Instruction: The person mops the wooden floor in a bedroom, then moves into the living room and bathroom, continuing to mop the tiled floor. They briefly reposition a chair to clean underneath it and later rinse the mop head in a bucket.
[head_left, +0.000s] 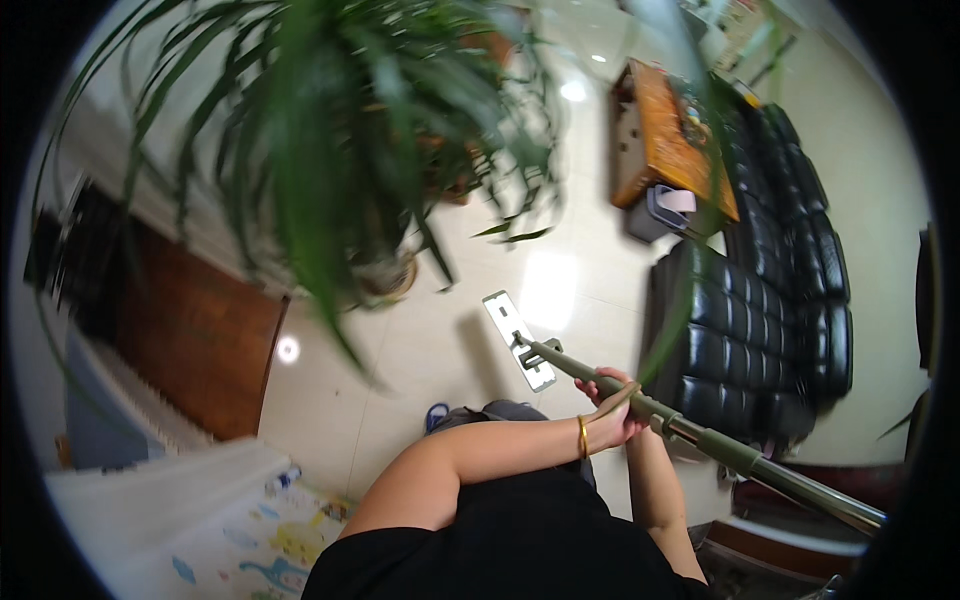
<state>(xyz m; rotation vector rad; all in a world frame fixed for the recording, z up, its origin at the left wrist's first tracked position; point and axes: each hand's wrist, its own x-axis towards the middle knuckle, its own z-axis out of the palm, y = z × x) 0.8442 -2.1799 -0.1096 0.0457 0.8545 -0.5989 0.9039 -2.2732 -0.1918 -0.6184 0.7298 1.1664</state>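
A flat mop slants across the view, its green and chrome pole (727, 450) running past my right side. My left hand (616, 429), below a gold bangle (583, 436), grips the green part of the pole. My right hand (589, 388) also wraps the pole, slightly nearer the mop head; the pole and my left hand hide part of it. The white rectangular mop head (498, 309) is ahead of my feet. Its shadow lies apart from it on the tiles, so it appears raised off the floor.
A large potted plant (360, 150) hangs long leaves close before me. To the right are a black leather sofa (739, 330), a wooden table (660, 127) and a grey bin (651, 221). At left lies a brown wooden floor area (199, 322); a patterned mat (247, 540) is lower left.
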